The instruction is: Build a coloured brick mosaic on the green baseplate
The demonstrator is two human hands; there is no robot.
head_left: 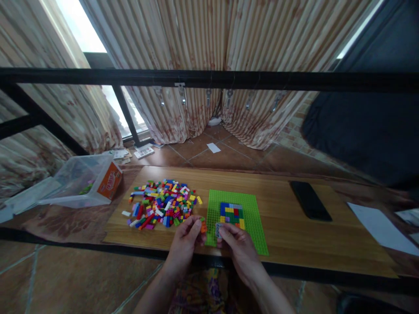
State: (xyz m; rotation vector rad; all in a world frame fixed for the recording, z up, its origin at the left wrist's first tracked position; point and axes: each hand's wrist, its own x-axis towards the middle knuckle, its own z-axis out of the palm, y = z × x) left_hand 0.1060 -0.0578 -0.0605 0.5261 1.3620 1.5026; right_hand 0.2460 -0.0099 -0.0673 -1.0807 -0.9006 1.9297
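Between the thumb and fingers of my left hand (187, 235) is an orange brick (203, 226), with a bit of green at its top. My right hand (238, 242) pinches a small grey brick (218, 230) over the near part of a green baseplate (250, 211). On that plate lies a patch of joined bricks (231, 211) in blue, yellow, green, red and light grey; my right fingers hide its near end. Left of the plate spreads a heap of loose bricks (166, 205) in many colours, just beyond my left hand.
A wooden board (281, 235) bears the bricks and a black phone (310, 200) on the right. At the left lies a clear plastic bin (78, 174) with an orange label. White paper (382, 224) rests at the right. A black rail (209, 79) crosses before the curtains.
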